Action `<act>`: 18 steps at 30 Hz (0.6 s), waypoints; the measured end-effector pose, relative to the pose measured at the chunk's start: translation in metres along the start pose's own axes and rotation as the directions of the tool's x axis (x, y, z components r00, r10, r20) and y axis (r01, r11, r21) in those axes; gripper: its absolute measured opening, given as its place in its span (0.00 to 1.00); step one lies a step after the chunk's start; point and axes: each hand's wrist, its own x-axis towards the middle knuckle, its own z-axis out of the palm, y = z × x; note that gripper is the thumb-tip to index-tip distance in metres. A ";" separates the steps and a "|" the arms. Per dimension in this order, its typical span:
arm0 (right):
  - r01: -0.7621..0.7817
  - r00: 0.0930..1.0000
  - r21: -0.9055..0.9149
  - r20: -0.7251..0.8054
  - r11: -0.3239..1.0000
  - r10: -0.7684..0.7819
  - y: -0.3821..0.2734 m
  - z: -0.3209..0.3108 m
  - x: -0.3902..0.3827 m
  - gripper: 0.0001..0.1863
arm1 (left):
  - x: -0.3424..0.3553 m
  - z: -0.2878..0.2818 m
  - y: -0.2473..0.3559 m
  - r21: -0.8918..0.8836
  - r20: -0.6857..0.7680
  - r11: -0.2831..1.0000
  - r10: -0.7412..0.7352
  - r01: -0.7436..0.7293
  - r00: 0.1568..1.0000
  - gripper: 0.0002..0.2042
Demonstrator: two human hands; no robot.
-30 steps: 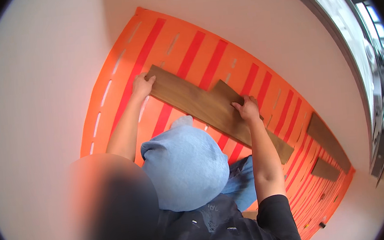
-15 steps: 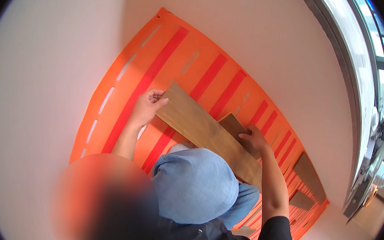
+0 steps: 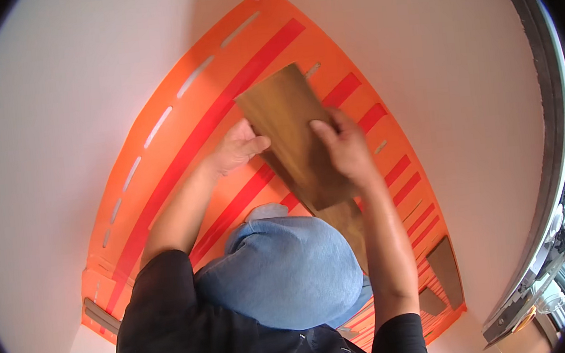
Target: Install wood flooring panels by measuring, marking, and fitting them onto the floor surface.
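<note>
A short brown wood-look floor plank (image 3: 283, 112) is raised in front of me, tilted, its far end toward the upper left. My left hand (image 3: 240, 148) grips its left edge, thumb on the top face and fingers partly hidden. On the opposite edge, my right hand (image 3: 345, 144) is closed, thumb on top and other fingers behind. Beneath it lies a longer brown plank (image 3: 350, 223), mostly covered by the short plank and by my right forearm.
Orange sheeting (image 3: 197, 140) with red strips and pale dashes covers the floor between two pale walls. My knee in blue denim (image 3: 285, 271) rises at centre. Two cut board pieces, one larger (image 3: 445, 273) and one smaller (image 3: 432, 301), lie at right. Dark strips (image 3: 102, 316) sit lower left.
My left hand has let go of the long plank and taken hold of the short one. The short plank has risen up and left, with my right hand on it.
</note>
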 end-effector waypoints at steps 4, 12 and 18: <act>0.193 0.979 -0.103 -0.050 0.976 -0.199 0.040 0.043 -0.016 0.36 | -0.022 -0.034 0.002 0.137 -0.364 0.988 -0.023 0.078 0.931 0.18; -0.167 0.986 -0.791 -0.132 0.589 0.103 0.210 0.026 -0.197 0.66 | -0.029 -0.056 0.044 0.179 -0.708 0.982 0.088 0.058 0.701 0.21; -0.267 0.963 -0.773 -0.195 0.575 0.186 0.256 -0.003 -0.224 0.66 | -0.001 -0.070 0.041 0.172 -0.691 0.983 0.162 -0.058 0.704 0.18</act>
